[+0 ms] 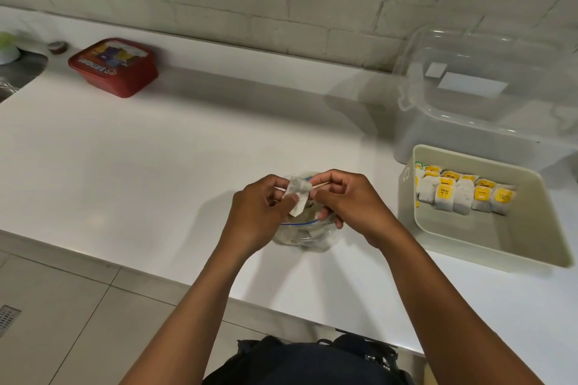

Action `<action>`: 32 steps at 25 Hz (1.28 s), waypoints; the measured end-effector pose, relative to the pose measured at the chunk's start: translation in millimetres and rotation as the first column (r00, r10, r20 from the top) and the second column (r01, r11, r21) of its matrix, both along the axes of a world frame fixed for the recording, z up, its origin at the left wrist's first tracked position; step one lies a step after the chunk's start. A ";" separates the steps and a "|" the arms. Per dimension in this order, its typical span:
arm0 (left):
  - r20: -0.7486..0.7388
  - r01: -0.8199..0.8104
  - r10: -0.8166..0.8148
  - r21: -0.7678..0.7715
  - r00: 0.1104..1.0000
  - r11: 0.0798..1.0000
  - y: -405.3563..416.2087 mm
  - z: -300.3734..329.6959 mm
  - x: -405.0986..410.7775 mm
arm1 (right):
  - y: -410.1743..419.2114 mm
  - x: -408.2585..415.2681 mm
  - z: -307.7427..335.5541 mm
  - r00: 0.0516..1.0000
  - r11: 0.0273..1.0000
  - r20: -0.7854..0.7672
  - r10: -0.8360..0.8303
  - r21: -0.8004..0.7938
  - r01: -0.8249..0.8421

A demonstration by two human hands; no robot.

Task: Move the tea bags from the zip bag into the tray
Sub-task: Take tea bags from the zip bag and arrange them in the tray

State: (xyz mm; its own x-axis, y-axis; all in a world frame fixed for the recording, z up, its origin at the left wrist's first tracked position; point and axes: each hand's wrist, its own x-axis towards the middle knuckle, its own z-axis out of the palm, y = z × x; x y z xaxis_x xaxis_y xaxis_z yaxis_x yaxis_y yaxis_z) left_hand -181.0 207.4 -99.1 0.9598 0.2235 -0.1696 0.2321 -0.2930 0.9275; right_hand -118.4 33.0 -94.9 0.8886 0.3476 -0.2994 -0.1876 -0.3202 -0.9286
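The left hand pinched a tea bag by its left edge, just above the open mouth of the zip bag on the white counter. The bag hung with its long axis near upright, slightly tilted. The right hand, fingers curled, appeared to pinch the bag's string or top corner. The tray sat well to the right, its far end already rowed with tea bags, so the right hand was the nearer carrier.
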 end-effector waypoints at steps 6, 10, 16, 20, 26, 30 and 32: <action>0.000 0.178 -0.185 0.274 0.983 0.945 13.6 11.7 -6.0 | 8.1 1.5 -18.4 0.867 0.856 0.393 0.306 -0.512 -0.070; -0.056 0.260 -0.262 0.428 0.963 0.866 13.5 10.9 -8.5 | 25.1 2.7 -35.7 0.781 0.584 0.237 0.577 -0.789 -0.192; -0.176 0.294 -0.253 0.272 0.951 0.916 21.6 21.5 -17.0 | 30.6 4.3 -48.0 0.759 0.548 0.226 0.610 -0.813 -0.198; -0.180 0.394 -0.363 0.191 0.914 0.899 24.9 24.2 -25.0 | 23.8 7.8 -38.0 0.780 0.592 0.277 0.561 -0.793 -0.144; -0.045 0.194 -0.189 0.188 0.981 0.963 10.0 20.0 -16.1 | 10.3 6.1 -11.2 0.896 0.859 0.337 0.290 -0.505 -0.088; 0.033 0.067 -0.081 0.301 0.996 0.951 2.9 17.7 -14.4 | 0.5 -3.7 0.3 0.989 0.998 0.140 -0.038 -0.053 0.046; 0.097 0.019 -0.053 0.320 0.994 0.947 0.3 18.1 -12.5 | -2.0 -6.2 4.6 0.991 0.989 0.077 -0.114 0.106 0.105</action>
State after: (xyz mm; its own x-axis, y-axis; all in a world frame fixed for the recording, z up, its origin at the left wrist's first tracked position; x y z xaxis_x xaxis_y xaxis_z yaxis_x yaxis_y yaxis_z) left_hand -193.5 207.7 -81.1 0.9767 0.2146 0.0049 0.1241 -0.5832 0.8028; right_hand -124.6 31.0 -90.3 0.9431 0.2717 -0.1917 -0.1377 -0.2057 -0.9689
